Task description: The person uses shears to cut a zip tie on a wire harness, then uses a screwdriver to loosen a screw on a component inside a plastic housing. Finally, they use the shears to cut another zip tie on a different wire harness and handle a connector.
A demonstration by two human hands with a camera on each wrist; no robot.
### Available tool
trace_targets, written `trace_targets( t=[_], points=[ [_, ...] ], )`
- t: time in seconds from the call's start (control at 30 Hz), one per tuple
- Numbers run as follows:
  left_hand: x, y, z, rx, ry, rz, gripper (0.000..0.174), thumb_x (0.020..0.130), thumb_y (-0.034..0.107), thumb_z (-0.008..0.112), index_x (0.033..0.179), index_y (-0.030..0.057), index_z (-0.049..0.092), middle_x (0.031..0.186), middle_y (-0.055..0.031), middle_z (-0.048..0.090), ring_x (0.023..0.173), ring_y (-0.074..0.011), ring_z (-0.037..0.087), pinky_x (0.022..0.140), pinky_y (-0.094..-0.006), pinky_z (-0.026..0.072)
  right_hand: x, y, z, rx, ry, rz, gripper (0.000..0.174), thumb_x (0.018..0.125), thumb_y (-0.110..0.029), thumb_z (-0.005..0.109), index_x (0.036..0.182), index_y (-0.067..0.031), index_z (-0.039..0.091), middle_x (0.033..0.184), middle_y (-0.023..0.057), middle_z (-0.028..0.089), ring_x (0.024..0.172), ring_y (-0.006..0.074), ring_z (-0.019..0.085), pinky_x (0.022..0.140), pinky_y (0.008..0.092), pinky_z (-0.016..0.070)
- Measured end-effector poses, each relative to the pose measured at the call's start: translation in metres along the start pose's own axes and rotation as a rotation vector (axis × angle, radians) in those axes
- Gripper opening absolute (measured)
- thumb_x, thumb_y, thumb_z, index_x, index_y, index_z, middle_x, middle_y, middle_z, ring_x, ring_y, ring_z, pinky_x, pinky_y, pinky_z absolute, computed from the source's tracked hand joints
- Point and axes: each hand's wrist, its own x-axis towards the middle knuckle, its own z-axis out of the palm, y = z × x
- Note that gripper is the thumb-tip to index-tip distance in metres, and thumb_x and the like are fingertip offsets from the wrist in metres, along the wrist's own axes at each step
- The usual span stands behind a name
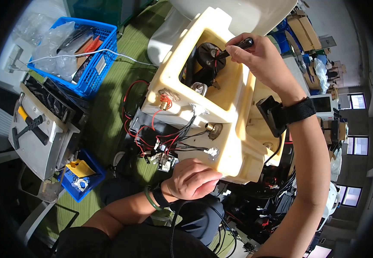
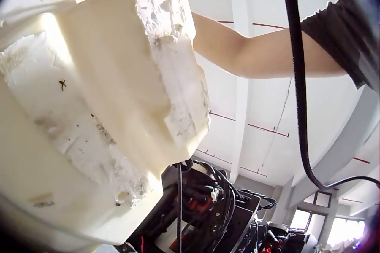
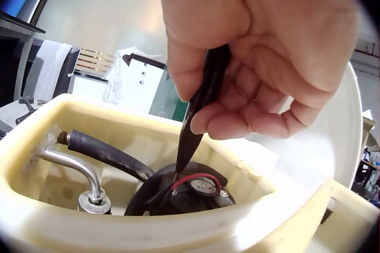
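Observation:
My right hand (image 1: 261, 60) grips a slim black pointed tool (image 3: 205, 96) above the open cavity of a cream plastic housing (image 1: 165, 81). The tool's tip meets a round black motor (image 3: 199, 199) beside a red wire (image 3: 196, 176). A black-sleeved hose (image 3: 110, 153) and a bent metal pipe (image 3: 74, 163) share that cavity. At the housing's near lower corner, my left hand (image 1: 195, 178) has its fingers curled against the edge. Red and black wires with white connectors (image 1: 212, 151) hang from the housing's side, next to a brass fitting (image 1: 211, 127).
On the left, a blue crate (image 1: 102, 71) holds plastic bags, and a hammer (image 1: 19, 120) lies on a grey metal case (image 1: 36, 148). Below is a small blue bin (image 1: 83, 189). A white rounded shell (image 1: 242, 17) stands behind the housing. Tangled black cables (image 2: 222, 199) lie beyond it.

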Motion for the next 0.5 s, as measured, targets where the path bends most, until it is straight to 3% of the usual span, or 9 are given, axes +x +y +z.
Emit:
trace_targets(
  t=[0.5],
  points=[
    [0.0008,0.0021,-0.0024,0.001,0.007,0.003,0.024,0.075,0.003,0.066,0.097,0.0077,0.059,0.081,-0.0013,0.057,0.066,-0.0174,0.057,0.057,-0.0282,0.0454,0.0005,-0.0051,-0.0022,-0.063,-0.030,0.038,0.024,0.087,-0.019,0.061,0.095,0.0035,0.062,0.077,0.0067,0.063,0.072,0.0128,0.058,0.068,0.0271,0.0474]
  ],
)
